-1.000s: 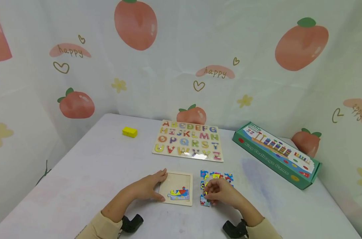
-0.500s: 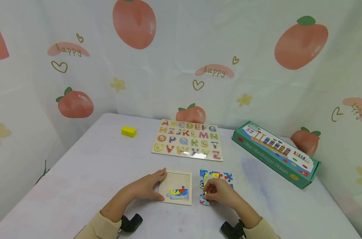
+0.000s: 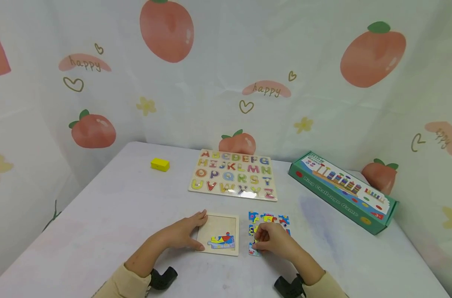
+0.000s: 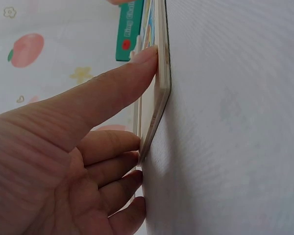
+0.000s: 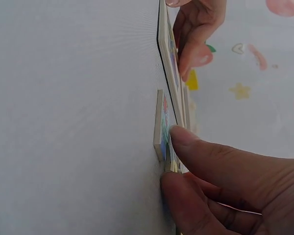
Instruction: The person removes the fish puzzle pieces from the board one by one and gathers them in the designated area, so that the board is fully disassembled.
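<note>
My left hand (image 3: 186,231) rests at the left side of a square wooden puzzle tray (image 3: 218,216). Its thumb presses on the tray's rim and its other fingers lie spread along the edge, the index fingertip at a corner. Two joined jigsaw pieces (image 3: 221,241) lie inside the tray at its lower right. To the right of the tray, my right hand (image 3: 276,240) is over several loose jigsaw pieces (image 3: 268,217), its thumb and index finger pinching a jigsaw piece (image 5: 172,164) mostly hidden by them. Close by the thumb lies a light blue corner piece (image 5: 162,122).
An alphabet board (image 3: 233,176) lies farther back on the white table (image 3: 118,215). A yellow block (image 3: 160,164) stands to its left, and a green game box (image 3: 343,192) lies angled at the right. A patterned curtain (image 3: 207,91) hangs behind the table.
Both hands stay nearly in place, with the right fingers still down at the loose pieces. The head view shifts very slightly; the two joined pieces remain in the tray.
</note>
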Available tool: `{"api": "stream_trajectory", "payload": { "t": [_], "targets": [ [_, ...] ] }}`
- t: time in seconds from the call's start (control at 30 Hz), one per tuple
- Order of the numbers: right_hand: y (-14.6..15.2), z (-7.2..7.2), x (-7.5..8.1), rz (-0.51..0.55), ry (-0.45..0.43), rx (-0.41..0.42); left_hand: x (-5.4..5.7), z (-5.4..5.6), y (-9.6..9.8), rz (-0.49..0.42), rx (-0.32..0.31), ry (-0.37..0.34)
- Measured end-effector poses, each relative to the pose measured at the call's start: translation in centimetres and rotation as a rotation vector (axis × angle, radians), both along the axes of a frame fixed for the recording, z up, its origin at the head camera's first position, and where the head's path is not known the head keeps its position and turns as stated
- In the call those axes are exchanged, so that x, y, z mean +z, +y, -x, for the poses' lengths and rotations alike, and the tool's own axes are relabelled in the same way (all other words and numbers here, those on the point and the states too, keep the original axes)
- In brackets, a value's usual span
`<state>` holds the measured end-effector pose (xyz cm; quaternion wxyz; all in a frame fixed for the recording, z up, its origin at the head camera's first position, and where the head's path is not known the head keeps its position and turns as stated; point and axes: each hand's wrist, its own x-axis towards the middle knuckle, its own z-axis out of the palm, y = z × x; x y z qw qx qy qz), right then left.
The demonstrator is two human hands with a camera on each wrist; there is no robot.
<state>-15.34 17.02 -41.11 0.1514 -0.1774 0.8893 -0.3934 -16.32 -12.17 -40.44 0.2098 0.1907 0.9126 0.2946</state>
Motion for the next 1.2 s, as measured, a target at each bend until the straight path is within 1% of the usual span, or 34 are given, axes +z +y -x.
{"api": "stream_trajectory", "payload": {
  "t": [0.17, 0.23, 0.43, 0.6, 0.73, 0.9, 0.97, 1.03, 1.2],
  "targets": [
    [0.1, 0.1, 0.0, -0.007, 0.005, 0.006, 0.0, 0.0, 0.0, 0.005, 0.002, 0.002],
    [0.3, 0.2, 0.1, -0.01, 0.015, -0.005, -0.1, 0.0, 0.0, 0.005, -0.002, 0.002],
    [0.2, 0.8, 0.9, -0.024, 0.084, -0.034, 0.1, 0.0, 0.2, 0.003, -0.022, 0.011],
    [-1.5, 1.2, 1.3, -0.03, 0.104, 0.031, -0.1, -0.1, 0.8, 0.0, -0.026, 0.041],
    [-3.6, 1.7, 1.4, -0.038, 0.086, 0.092, -0.2, 0.1, 1.3, -0.012, -0.061, 0.058],
    [-6.4, 1.9, 1.4, -0.06, 0.025, 0.144, -0.5, 0.1, 1.5, -0.04, -0.111, 0.06],
    [-7.2, 1.9, 1.4, -0.066, 0.009, 0.158, -0.6, 0.1, 1.5, -0.049, -0.115, 0.065],
    [-7.8, 2.0, 1.4, -0.074, 0.013, 0.166, -0.8, 0.1, 1.5, -0.055, -0.114, 0.071],
    [-8.4, 1.9, 1.4, -0.088, 0.007, 0.168, -0.9, 0.1, 1.3, -0.073, -0.108, 0.074]
  ]
}}
